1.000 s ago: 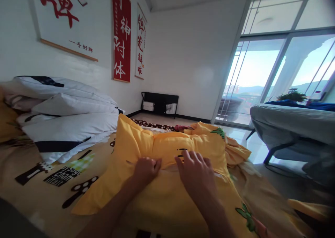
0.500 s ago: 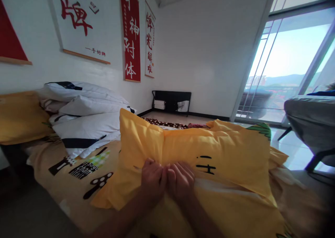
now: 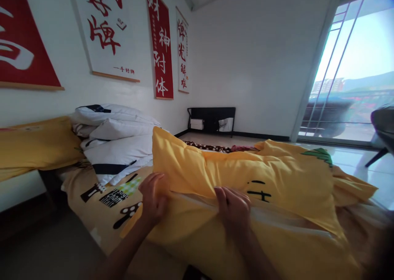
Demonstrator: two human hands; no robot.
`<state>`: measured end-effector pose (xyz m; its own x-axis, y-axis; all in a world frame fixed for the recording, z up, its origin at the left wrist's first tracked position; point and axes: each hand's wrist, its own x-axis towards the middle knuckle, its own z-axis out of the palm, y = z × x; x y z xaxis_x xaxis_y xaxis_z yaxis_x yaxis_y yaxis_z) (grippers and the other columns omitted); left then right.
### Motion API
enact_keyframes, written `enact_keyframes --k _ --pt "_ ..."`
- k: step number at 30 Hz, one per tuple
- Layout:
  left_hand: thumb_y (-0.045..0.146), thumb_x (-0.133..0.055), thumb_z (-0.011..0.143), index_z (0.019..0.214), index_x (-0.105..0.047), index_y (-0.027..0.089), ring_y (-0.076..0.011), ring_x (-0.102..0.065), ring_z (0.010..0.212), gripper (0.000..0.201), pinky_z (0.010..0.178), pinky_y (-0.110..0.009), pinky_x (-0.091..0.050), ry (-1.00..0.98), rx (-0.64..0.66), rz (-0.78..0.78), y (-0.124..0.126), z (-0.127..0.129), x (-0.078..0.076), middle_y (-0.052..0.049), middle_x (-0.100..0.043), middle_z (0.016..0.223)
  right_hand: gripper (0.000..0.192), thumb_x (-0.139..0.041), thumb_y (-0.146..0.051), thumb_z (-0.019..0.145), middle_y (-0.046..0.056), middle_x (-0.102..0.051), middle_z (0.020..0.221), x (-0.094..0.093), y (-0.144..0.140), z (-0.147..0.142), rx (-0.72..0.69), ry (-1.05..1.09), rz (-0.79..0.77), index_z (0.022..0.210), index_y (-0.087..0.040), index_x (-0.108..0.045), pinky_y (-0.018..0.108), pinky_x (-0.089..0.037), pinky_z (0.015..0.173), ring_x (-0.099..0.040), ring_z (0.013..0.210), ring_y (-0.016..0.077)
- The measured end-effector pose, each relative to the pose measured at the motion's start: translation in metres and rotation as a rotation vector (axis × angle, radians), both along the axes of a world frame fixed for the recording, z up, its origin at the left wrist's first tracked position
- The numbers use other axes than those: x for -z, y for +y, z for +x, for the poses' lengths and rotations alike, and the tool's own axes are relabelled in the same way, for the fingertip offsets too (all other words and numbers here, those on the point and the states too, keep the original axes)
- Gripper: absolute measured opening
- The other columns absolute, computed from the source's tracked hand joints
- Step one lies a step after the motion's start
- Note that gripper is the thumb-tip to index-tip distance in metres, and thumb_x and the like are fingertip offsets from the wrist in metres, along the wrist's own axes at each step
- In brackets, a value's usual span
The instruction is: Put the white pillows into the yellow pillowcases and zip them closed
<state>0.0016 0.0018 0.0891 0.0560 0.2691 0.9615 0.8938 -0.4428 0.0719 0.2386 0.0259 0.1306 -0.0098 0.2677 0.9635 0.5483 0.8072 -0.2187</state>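
A yellow pillowcase (image 3: 277, 177) with a pillow inside lies on the bed in front of me, its open edge turned toward me. My left hand (image 3: 154, 198) pinches the near left part of that open edge. My right hand (image 3: 234, 208) grips the same edge farther right, fingers curled over the fabric. A pale strip of the inner pillow (image 3: 277, 220) shows under the yellow flap between and beyond my hands.
Folded white bedding (image 3: 117, 142) with black stripes is stacked at the left on the printed yellow sheet (image 3: 101, 194). Another yellow pillow (image 3: 33, 146) lies far left. Red and white banners hang on the wall; a black rack (image 3: 212, 120) stands by the far wall, windows at right.
My hands were together at the middle of the pillowcase edge; they have now spread apart along it, the left going left. The view has turned to the left.
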Motion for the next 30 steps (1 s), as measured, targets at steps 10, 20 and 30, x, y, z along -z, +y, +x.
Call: enact_keyframes --k 10,20,30 --pt "0.014 -0.039 0.089 0.113 -0.056 0.018 -0.0223 -0.052 0.114 0.030 0.096 -0.040 -0.030 0.096 -0.014 -0.200 0.003 0.011 0.006 -0.012 -0.062 0.115 0.050 -0.046 -0.029 0.096 -0.005 -0.038 0.043 -0.009 -0.007 0.010 -0.007 0.005 0.025 0.047 -0.019 -0.038 0.021 -0.030 0.047 -0.037 0.040 0.0056" --pt "0.024 -0.036 0.095 0.092 -0.055 0.019 -0.0199 -0.054 0.088 0.021 0.081 -0.035 -0.039 -0.009 0.043 -0.220 0.007 0.007 -0.007 -0.007 -0.062 0.090 0.051 -0.045 -0.034 0.097 -0.004 -0.045 0.044 -0.011 -0.005 0.015 -0.029 -0.098 -0.022 0.049 -0.018 -0.045 0.021 -0.031 0.048 -0.042 0.041 0.0060" --pt "0.014 -0.040 0.092 0.094 -0.052 0.020 -0.0188 -0.051 0.085 0.014 0.080 -0.033 -0.039 0.054 0.169 -0.204 -0.019 0.035 -0.024 -0.005 -0.059 0.090 0.034 -0.052 -0.031 0.094 0.001 -0.055 0.060 -0.021 -0.015 0.020 0.205 -0.145 0.059 0.062 -0.020 -0.051 0.030 -0.034 0.067 -0.046 0.062 0.0148"
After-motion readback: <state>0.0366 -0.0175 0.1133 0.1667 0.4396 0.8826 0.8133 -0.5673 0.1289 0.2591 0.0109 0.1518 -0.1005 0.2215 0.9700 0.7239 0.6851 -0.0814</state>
